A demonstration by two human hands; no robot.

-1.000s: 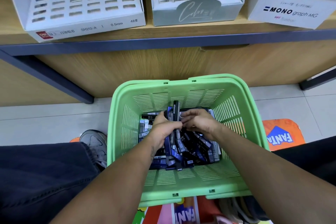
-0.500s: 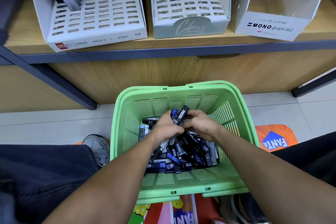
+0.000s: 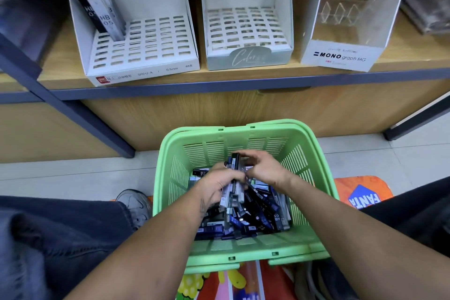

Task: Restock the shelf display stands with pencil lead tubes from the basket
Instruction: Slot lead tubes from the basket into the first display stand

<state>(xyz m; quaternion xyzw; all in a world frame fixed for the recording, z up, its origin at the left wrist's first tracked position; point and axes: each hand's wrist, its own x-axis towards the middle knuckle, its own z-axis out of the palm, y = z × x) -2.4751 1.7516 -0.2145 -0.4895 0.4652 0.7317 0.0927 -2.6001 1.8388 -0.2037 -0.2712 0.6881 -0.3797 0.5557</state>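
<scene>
Both my forearms reach down into the green basket (image 3: 314,161) on the floor between my knees. My left hand (image 3: 216,186) has its fingers curled round a small bundle of pencil lead tubes (image 3: 235,178), held roughly upright above the pile. My right hand (image 3: 264,168) is touching the top of that same bundle — its fingers (image 3: 246,153) bent over the upper ends of the tubes, pinching them. More loose tubes (image 3: 258,214) lie jumbled across the basket's bottom, dark blue and black, some marked HB 05. A grey shoe (image 3: 136,204) sits just left of the basket, an orange mat (image 3: 362,192) to its right.

Further off, on the wooden shelf (image 3: 243,73): the left white display stand (image 3: 146,56) holds a few HB tubes (image 3: 99,11) in its back left corner, tilted; other slots open. The middle stand (image 3: 248,39) shows only bare slots. Right of it, a MONO graph box (image 3: 341,56).
</scene>
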